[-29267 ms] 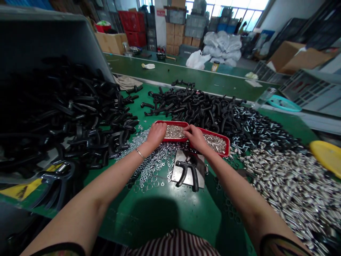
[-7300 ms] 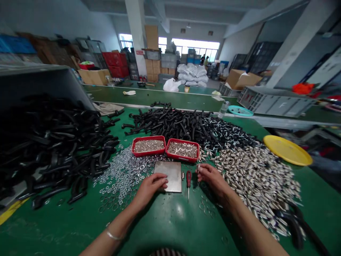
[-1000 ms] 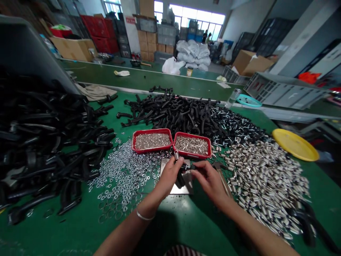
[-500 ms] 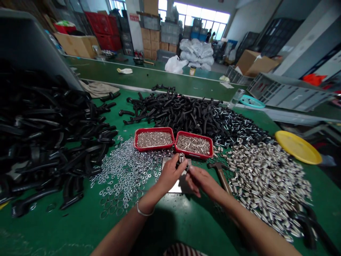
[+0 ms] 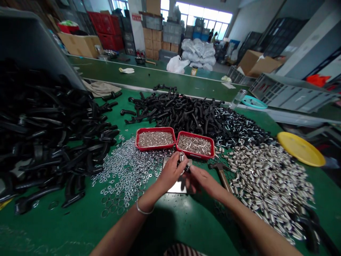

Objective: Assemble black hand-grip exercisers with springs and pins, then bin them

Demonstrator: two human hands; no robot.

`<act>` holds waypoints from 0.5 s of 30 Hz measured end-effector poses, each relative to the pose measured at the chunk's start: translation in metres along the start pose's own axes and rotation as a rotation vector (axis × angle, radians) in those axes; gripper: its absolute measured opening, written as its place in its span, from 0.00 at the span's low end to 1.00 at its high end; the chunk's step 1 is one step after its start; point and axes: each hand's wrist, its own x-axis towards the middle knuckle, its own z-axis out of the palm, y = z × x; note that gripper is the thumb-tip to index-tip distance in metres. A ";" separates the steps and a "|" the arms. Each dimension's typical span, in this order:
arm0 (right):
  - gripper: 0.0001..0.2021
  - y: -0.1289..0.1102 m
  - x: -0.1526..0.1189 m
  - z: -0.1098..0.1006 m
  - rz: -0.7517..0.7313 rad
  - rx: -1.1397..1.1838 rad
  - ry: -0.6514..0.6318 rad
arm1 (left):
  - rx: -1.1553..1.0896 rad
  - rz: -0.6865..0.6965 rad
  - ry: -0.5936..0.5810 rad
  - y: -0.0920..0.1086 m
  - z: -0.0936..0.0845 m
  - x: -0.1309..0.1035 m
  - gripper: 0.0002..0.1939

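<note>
My left hand (image 5: 170,170) is closed around a small part with a shiny metal sleeve (image 5: 181,156) pointing up and a black piece (image 5: 187,168) below it. Against the right side of that black piece are the fingertips of my right hand (image 5: 201,177). Its lower fingers are blurred, and whatever they pinch is too small to make out. Under both hands lies a flat metal plate (image 5: 177,187) on the green table. Just to the right rests a hammer (image 5: 223,177) with a wooden handle.
Two red trays (image 5: 156,148) of small metal pieces stand beyond the hands. Loose washers (image 5: 125,170) spread leftward. Metal sleeves (image 5: 269,185) are heaped at right, near a yellow lid (image 5: 301,149). Black handle-like parts (image 5: 181,110) pile up behind and far left. A grey crate (image 5: 290,94) stands back right.
My right hand's fingers have shifted slightly at the black piece, and its lower fingers are now more smeared. My left hand keeps its hold. The whole view has moved a little.
</note>
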 end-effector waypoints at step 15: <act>0.19 0.004 -0.007 0.011 -0.041 0.187 0.136 | 0.041 -0.154 -0.057 -0.006 0.001 -0.004 0.13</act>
